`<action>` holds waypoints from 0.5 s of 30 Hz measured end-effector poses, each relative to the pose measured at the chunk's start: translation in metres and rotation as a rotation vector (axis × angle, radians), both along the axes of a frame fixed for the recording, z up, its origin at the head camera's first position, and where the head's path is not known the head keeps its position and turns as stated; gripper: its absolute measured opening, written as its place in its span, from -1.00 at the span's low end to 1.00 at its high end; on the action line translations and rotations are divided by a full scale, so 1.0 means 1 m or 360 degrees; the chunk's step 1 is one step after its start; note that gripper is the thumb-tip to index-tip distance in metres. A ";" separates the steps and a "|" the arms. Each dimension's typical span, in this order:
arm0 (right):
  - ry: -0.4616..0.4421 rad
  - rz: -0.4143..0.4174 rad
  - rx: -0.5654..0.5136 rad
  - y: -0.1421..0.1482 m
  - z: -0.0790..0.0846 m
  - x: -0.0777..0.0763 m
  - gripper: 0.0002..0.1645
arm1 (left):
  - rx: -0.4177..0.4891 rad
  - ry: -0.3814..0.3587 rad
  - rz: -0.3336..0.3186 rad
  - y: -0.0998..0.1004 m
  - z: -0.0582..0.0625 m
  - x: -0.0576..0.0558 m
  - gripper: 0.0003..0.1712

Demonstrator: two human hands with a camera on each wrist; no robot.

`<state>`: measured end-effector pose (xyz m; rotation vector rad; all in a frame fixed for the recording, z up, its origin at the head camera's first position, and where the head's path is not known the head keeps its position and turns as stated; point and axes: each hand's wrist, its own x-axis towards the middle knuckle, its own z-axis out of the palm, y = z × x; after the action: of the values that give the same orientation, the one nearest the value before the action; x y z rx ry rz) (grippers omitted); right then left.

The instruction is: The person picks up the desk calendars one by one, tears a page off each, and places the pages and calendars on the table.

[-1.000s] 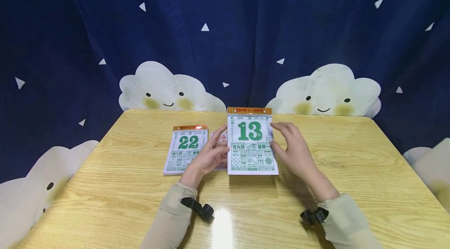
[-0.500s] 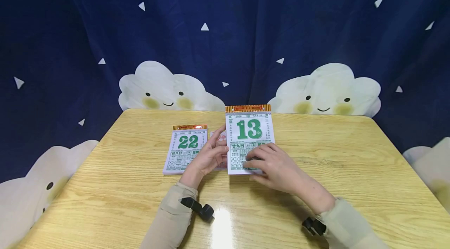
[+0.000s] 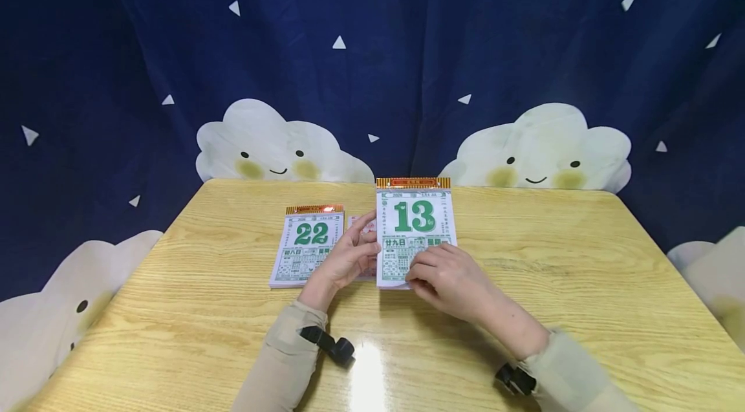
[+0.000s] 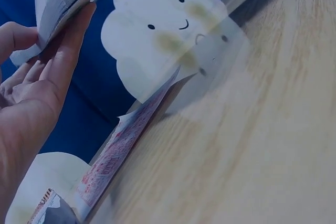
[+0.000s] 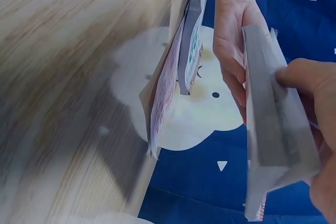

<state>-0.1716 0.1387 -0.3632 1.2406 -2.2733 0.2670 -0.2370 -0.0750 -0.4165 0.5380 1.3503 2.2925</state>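
A thick tear-off calendar [image 3: 414, 216] showing a green 13 is held up off the table, its striped red-and-gold header at the top. My left hand [image 3: 343, 260] grips its left edge, thumb in front and fingers behind, as the left wrist view also shows. At the lower right corner, my right hand [image 3: 451, 279] has its fingers curled over the front and pinches the bottom edge of the pages. In the right wrist view, the thumb [image 5: 304, 74] presses against the thick bottom edge of the calendar [image 5: 270, 124].
Left of the hands, another tear-off calendar [image 3: 308, 244] with a green 22 lies on the wooden table [image 3: 582, 282]. A red-printed calendar [image 4: 113, 161] lies beside it, mostly hidden behind my left hand in the head view. A dark blue cloud-patterned curtain [image 3: 407, 43] hangs behind.
My right hand has left the calendar's right edge and come down and left to its bottom corner, where the fingers have closed. The left hand keeps its hold in place.
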 end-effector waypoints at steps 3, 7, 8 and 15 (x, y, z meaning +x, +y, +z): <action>-0.0007 -0.0008 -0.0075 -0.001 0.000 0.000 -0.89 | -0.0009 -0.0016 0.0004 0.000 -0.001 0.000 -0.24; -0.0051 -0.0010 -0.0182 -0.001 0.002 0.000 -0.87 | 0.0000 0.0004 -0.0012 0.000 -0.002 0.000 -0.25; -0.0070 -0.0009 -0.0218 -0.001 0.003 0.000 -0.87 | 0.0005 0.0012 -0.0018 0.000 -0.002 0.001 -0.25; -0.0203 0.0000 -0.0494 0.001 0.013 -0.003 -0.86 | 0.0069 0.0021 -0.0093 -0.002 -0.003 0.002 -0.26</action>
<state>-0.1747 0.1399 -0.3506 1.0880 -2.2297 0.6881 -0.2352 -0.0768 -0.4192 0.5998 1.2772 2.2794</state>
